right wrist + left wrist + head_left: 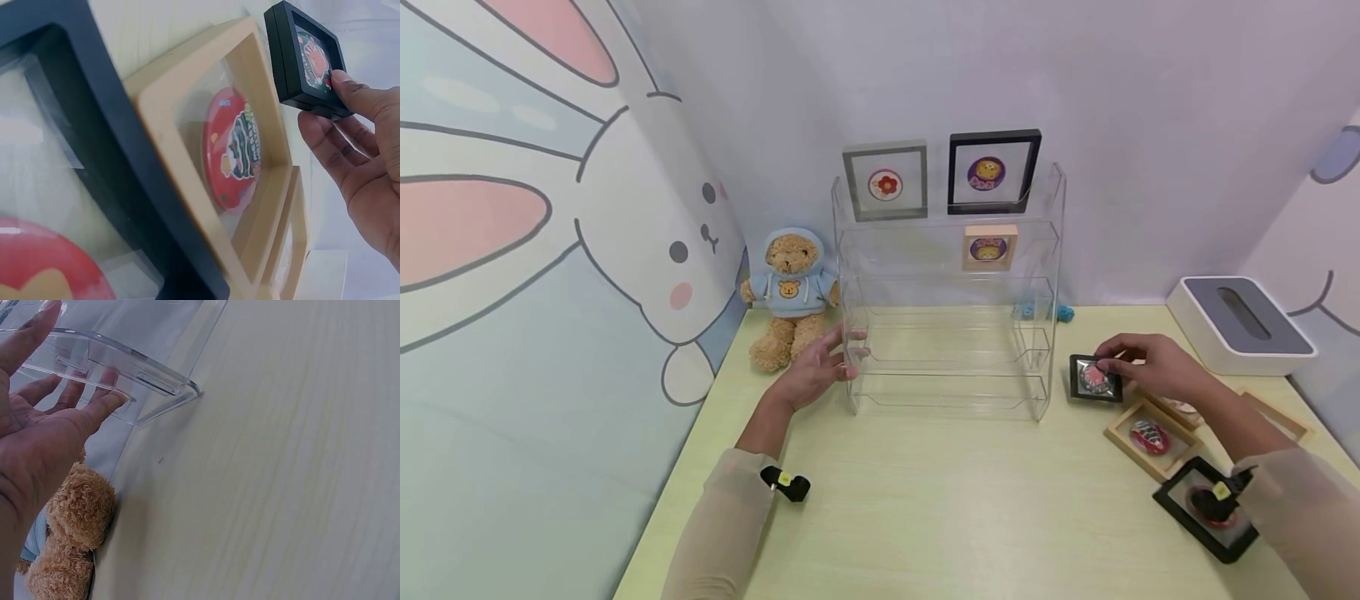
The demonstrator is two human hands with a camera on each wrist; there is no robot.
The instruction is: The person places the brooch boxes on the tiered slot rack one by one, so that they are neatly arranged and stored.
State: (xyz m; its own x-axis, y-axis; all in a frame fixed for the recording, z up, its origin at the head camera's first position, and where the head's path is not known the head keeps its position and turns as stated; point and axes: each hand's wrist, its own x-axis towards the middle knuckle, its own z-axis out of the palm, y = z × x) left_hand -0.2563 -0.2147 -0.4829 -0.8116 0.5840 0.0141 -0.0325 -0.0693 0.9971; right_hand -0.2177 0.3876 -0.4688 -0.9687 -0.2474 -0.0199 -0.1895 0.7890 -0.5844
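A clear acrylic tiered rack [951, 375] stands on the table against the wall. My left hand [818, 367] is at its left side, fingers spread and fairly straight; in the left wrist view the fingertips [112, 400] lie right at the clear edge. With thumb and fingers my right hand [1153, 362] pinches a small black display frame [1096, 378] holding a round red-and-dark badge. The frame [306, 62] is tilted in the right wrist view, with the thumb on its front edge. Beside that hand lie a wooden frame [1131, 442] with a red badge and a larger black frame [1182, 504].
On the rack stand a grey frame [917, 187], a black frame [957, 171] and a small wooden frame [967, 248]. A teddy bear [790, 287] sits left of it. A white tissue box [1247, 325] is at the back right, with more wooden frames [1273, 415] before it.
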